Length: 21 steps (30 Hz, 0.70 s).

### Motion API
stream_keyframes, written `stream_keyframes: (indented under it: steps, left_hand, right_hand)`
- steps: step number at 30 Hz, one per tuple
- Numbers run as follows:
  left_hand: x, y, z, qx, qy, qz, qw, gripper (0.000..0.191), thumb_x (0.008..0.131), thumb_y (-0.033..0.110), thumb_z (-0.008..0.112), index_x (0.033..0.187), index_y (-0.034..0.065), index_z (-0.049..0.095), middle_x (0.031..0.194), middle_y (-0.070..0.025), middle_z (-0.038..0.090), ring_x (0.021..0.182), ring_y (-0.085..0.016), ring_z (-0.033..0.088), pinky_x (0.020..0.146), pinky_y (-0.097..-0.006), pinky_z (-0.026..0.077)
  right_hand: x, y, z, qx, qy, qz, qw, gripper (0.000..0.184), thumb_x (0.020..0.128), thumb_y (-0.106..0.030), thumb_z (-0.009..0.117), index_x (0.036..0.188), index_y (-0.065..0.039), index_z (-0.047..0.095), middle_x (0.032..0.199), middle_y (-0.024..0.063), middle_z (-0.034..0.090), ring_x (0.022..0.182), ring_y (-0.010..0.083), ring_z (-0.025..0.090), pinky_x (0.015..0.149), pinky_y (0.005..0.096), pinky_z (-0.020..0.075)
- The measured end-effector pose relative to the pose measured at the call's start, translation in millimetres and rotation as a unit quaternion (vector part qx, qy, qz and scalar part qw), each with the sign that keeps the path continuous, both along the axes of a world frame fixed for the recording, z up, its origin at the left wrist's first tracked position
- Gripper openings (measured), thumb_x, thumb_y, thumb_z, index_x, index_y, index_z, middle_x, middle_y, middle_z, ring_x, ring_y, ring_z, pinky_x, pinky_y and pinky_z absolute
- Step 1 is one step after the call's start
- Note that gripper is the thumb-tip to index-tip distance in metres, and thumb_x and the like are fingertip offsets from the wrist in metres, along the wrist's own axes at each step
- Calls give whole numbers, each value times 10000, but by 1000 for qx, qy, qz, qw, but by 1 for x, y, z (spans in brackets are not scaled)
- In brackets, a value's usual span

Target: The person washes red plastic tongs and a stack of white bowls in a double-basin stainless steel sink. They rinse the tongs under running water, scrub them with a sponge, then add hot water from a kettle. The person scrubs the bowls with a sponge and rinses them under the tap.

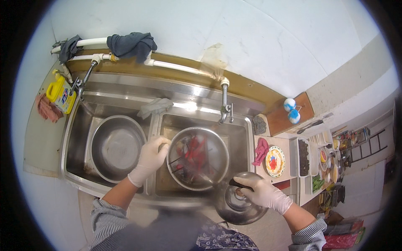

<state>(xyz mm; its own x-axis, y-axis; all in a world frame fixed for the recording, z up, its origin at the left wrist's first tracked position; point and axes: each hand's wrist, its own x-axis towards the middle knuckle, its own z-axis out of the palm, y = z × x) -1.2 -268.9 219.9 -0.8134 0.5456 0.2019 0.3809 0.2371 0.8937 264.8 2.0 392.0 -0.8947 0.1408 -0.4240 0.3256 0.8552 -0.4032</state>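
Note:
My left hand (150, 158), in a white glove, has its fingers curled at the left rim of a steel basin (221, 147) in the right sink. Inside it, red items (196, 150) and thin dark rods lie in steaming liquid; what the red items are I cannot tell. My right hand (260, 192), also gloved, grips the black handle of a round metal lid (227, 202). The lid hangs beyond the sink's front right corner, apart from the basin. A second steel basin (119, 150) sits in the left sink.
Two taps (225, 109) (81, 86) reach over the sinks. A grey cloth (155, 107) drapes the divider. At left stands a yellow detergent jug (61, 94). A patterned plate (275, 168), a magenta cloth (260, 151) and food containers (293, 157) stand at right. Steam blurs the front.

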Motion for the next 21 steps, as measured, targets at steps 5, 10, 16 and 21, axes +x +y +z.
stream_keyframes:
  steps: [5, 10, 16, 21]
  left_hand:
    - [0, -2, -1, -17, -3, -9, 1000, 148, 990, 110, 653, 1085, 43, 745, 1123, -180, 749, 1076, -379, 716, 948, -444, 554]
    - [7, 9, -13, -9, -17, -38, 999, 135, 1000, 85, 652, 1078, 36, 751, 1102, -168, 762, 1057, -326, 735, 935, -399, 558]
    - [43, 37, -33, 3, -42, -115, 992, 135, 1016, 45, 645, 1086, -8, 747, 1065, -159, 764, 997, -276, 738, 913, -368, 566]
    - [100, 67, -52, -33, -74, -212, 974, 127, 991, 75, 676, 1070, 31, 766, 1070, -162, 771, 1001, -290, 744, 924, -386, 572]
  right_hand:
    - [13, 5, -2, -2, -29, -4, 1000, 525, 1036, -276, 648, 1541, -136, 608, 1338, 245, 706, 1178, 371, 714, 1060, 426, 551]
    - [29, 7, 18, -34, -104, -128, 986, 523, 1052, -252, 625, 1566, -158, 584, 1126, 207, 779, 848, 283, 789, 876, 382, 632]
    - [106, 22, 33, -29, -65, -304, 950, 544, 1057, -256, 631, 1596, -228, 558, 1110, 194, 792, 818, 223, 792, 862, 380, 643]
    - [181, 32, 34, -16, 10, -399, 917, 543, 1056, -224, 643, 1594, -235, 576, 1223, 186, 788, 987, 237, 781, 952, 353, 611]
